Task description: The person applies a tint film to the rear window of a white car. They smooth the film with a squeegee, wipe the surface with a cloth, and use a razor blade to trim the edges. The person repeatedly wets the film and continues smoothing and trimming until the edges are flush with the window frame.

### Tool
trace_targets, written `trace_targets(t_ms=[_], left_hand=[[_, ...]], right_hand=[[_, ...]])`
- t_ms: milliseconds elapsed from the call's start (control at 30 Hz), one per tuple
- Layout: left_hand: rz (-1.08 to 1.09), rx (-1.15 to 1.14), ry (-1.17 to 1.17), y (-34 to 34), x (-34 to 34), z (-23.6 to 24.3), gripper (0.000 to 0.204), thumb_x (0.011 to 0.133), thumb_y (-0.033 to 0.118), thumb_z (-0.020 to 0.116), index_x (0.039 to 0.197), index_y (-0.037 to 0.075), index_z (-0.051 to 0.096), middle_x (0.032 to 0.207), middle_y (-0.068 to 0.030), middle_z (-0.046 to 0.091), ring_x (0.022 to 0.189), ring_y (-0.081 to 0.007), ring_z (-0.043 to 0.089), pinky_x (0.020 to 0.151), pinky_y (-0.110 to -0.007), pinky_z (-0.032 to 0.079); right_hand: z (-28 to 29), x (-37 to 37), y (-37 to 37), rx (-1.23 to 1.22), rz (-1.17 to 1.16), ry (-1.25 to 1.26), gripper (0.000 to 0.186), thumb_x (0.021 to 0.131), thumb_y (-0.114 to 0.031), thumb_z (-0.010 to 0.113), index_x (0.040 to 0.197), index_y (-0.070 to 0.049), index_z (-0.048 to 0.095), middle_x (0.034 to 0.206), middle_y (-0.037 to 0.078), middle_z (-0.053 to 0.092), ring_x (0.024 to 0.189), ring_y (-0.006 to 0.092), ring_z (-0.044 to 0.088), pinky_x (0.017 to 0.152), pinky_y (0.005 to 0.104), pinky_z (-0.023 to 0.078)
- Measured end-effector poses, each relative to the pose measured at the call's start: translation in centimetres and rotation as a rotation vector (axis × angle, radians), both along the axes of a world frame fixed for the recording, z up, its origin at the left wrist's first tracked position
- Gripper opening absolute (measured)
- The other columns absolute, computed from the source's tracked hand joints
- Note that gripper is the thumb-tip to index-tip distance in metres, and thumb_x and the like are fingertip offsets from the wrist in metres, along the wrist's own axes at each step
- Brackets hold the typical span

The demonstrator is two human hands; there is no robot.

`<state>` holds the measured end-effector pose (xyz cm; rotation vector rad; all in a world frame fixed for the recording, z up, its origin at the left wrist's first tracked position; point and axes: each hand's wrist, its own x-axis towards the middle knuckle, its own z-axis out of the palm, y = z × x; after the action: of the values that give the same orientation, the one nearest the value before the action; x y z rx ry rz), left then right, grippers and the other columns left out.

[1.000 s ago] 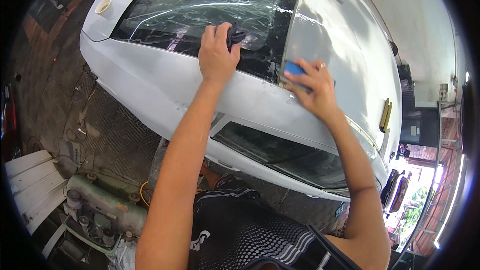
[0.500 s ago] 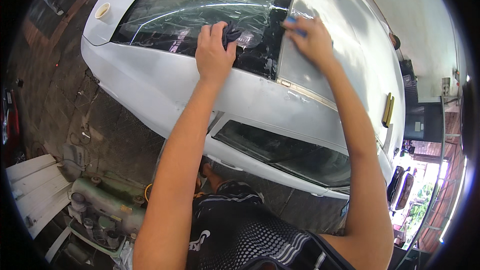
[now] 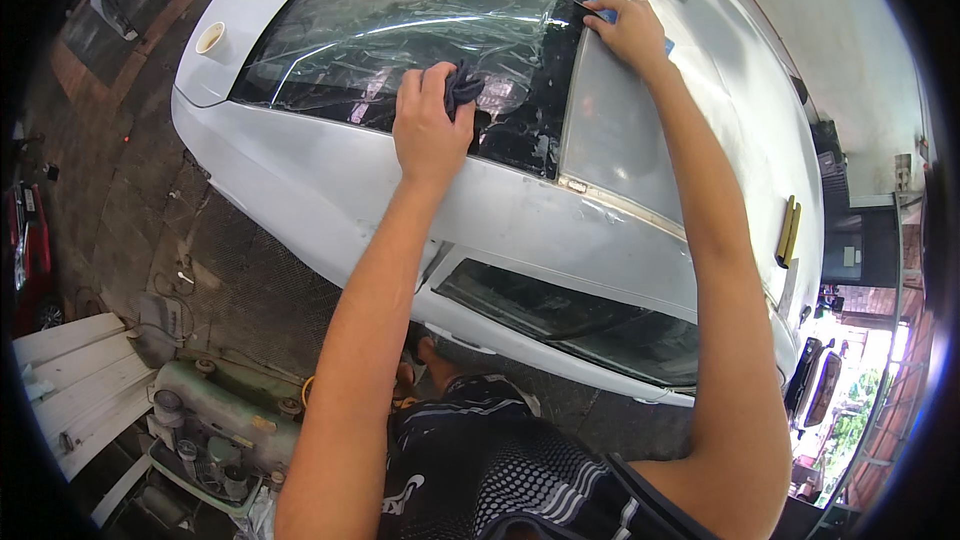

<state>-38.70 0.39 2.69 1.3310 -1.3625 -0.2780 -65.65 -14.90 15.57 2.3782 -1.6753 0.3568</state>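
Observation:
A silvery white car fills the upper view, its wet, streaked window glass (image 3: 370,55) bordered in black beside the pale roof panel (image 3: 730,170). My left hand (image 3: 430,125) is closed round a crumpled dark cloth (image 3: 463,90), resting near the lower edge of the glass. My right hand (image 3: 625,35) grips a blue block (image 3: 605,15), with a dark strip at its edge, at the upper part of the seam between glass and roof; my fingers partly hide it.
A paper cup (image 3: 210,37) stands on the car's left end. A yellowish bar (image 3: 788,230) lies on the roof at right. At lower left are a green compressor (image 3: 210,400) and white panels (image 3: 75,380). A red vehicle (image 3: 30,245) is at far left.
My right hand has moved up along the seam from its lower end with the blue block. My left hand, with the cloth, has shifted only slightly.

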Motion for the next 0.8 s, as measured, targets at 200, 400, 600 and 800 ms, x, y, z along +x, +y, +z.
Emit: trace_targets(t_ms=[200,400,600,800], left_hand=[[0.040,-0.011,0.006,0.3,1.1,-0.1,0.045,0.080,0.009,0.077,0.123,0.010,0.062,0.109,-0.0126,0.058,0.102,-0.0369,0.062,0.085,-0.046,0.053],[0.014,-0.018,-0.012,0.2,0.3,0.4,0.045,0.081,0.008,0.077,0.123,0.008,0.062,0.109,-0.0137,0.059,0.103,-0.0380,0.062,0.086,-0.046,0.052],[0.057,-0.018,0.002,0.4,1.4,0.3,0.039,0.084,0.009,0.075,0.121,0.006,0.063,0.111,-0.0144,0.061,0.102,-0.0373,0.063,0.087,-0.045,0.052],[0.035,-0.024,0.001,0.3,-0.3,0.7,0.037,0.086,0.011,0.075,0.121,0.007,0.064,0.110,-0.0141,0.061,0.102,-0.0367,0.064,0.087,-0.045,0.052]], right_hand=[[-0.8,0.6,9.2,-0.038,0.365,-0.147,0.026,0.084,-0.034,0.080,0.109,-0.026,0.083,0.104,0.010,0.076,0.103,0.0311,0.064,0.090,0.0430,0.054],[0.1,-2.3,-2.3,-0.075,0.008,-0.039,0.028,0.088,-0.041,0.076,0.111,-0.026,0.082,0.096,0.011,0.076,0.104,0.0328,0.064,0.088,0.0422,0.055],[-0.5,-1.1,8.3,-0.101,0.394,-0.107,0.027,0.086,-0.036,0.080,0.110,-0.025,0.083,0.097,0.009,0.076,0.101,0.0313,0.064,0.089,0.0406,0.055],[1.0,-5.7,5.4,-0.123,0.065,-0.132,0.025,0.083,-0.028,0.083,0.107,-0.022,0.082,0.097,0.008,0.076,0.096,0.0310,0.064,0.084,0.0421,0.054]])
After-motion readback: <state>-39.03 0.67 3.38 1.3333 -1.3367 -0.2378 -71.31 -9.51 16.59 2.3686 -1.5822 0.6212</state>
